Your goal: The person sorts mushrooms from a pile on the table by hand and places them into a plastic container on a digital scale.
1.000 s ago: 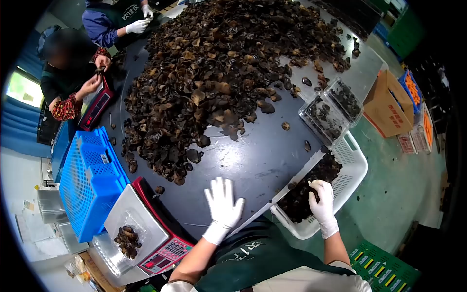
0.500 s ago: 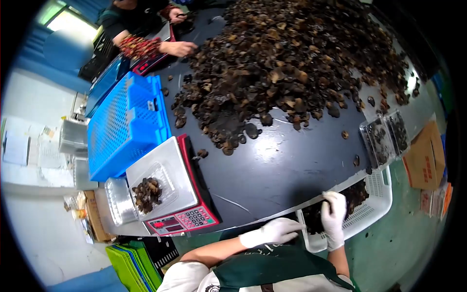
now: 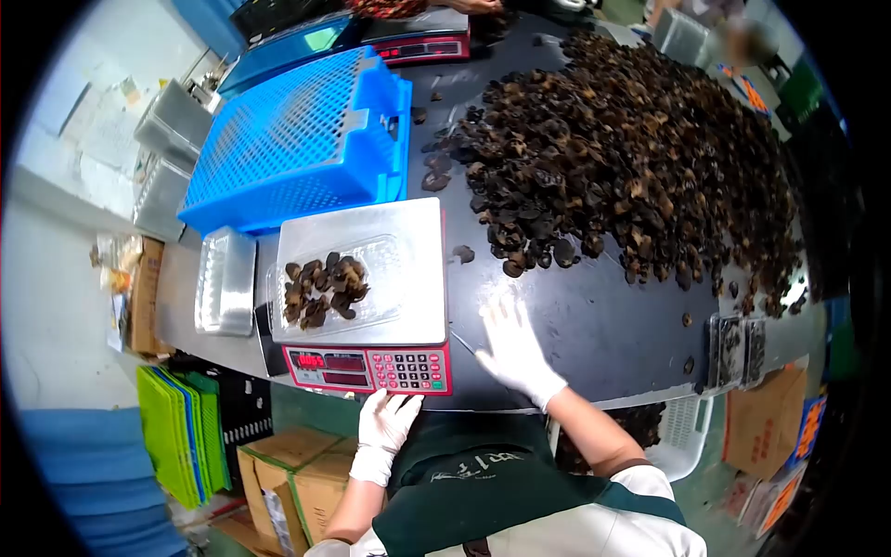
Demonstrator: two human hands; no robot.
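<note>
My left hand (image 3: 382,434), in a white glove, is at the table's front edge just below the scale (image 3: 399,278), its fingers extended near the keypad. My right hand (image 3: 516,351), also gloved, reaches over the dark table (image 3: 594,348) with its fingers spread and nothing in them. It lies between the scale and a big heap of dark dried mushrooms, seemingly wood ear (image 3: 622,176). On the scale's metal plate rests a clear plastic tray (image 3: 380,278) with a small portion of mushrooms (image 3: 320,290) on its left side. The red display is lit.
A blue perforated crate (image 3: 288,139) stands behind the scale, with clear plastic containers (image 3: 225,283) to its left. A white basket (image 3: 682,436) holding mushrooms is below the table's right edge. Filled clear boxes (image 3: 736,351) sit at the right corner. Another person's hand (image 3: 475,6) shows at the top.
My right hand has left the white basket and moved left onto the table. My left hand has shifted left to the scale's front. The view has turned toward the scale.
</note>
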